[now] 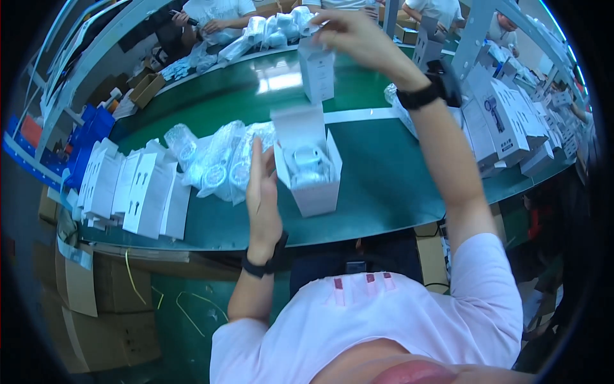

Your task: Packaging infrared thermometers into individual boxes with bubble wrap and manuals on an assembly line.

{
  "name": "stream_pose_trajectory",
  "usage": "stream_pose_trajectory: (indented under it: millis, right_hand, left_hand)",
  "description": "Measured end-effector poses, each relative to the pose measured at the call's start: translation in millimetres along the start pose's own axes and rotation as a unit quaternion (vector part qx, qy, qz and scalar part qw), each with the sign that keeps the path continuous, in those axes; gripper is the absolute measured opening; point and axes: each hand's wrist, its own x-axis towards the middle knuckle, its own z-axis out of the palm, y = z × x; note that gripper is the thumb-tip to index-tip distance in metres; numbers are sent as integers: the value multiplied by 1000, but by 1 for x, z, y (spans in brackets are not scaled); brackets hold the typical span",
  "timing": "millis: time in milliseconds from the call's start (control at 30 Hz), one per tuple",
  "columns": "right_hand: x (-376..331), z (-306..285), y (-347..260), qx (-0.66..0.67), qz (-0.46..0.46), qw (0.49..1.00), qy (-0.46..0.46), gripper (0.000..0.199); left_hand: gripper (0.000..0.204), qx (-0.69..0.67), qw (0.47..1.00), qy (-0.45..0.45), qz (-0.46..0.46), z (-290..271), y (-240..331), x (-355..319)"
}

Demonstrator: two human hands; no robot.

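The tabletop (384, 179) is green, the open box (318, 200) white, and around it the cartons (148, 198) at nine o'clock white with dark prints, the wristband (259, 265) at seven black, the shirt (396, 313) at five pinkish-white.

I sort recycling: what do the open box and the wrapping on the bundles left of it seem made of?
Open box: probably matte white cardboard, from its stiff-looking flaps. Wrapping: glossy, likely plastic, perhaps bubble wrap, from its crinkled highlights and transparency.
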Motion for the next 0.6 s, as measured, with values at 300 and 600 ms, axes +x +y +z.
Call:
stream_pose_trajectory:
  millis: [300, 600]
  right_hand:
    - [25, 94, 149, -68, 179, 945, 264, 69]
    - [47, 86, 85, -232, -217, 941, 115, 79]
  left_hand:
    - [128, 160, 984, -81, 0, -21, 26, 22]
    - [106, 83, 996, -9, 30, -13, 3, 21]
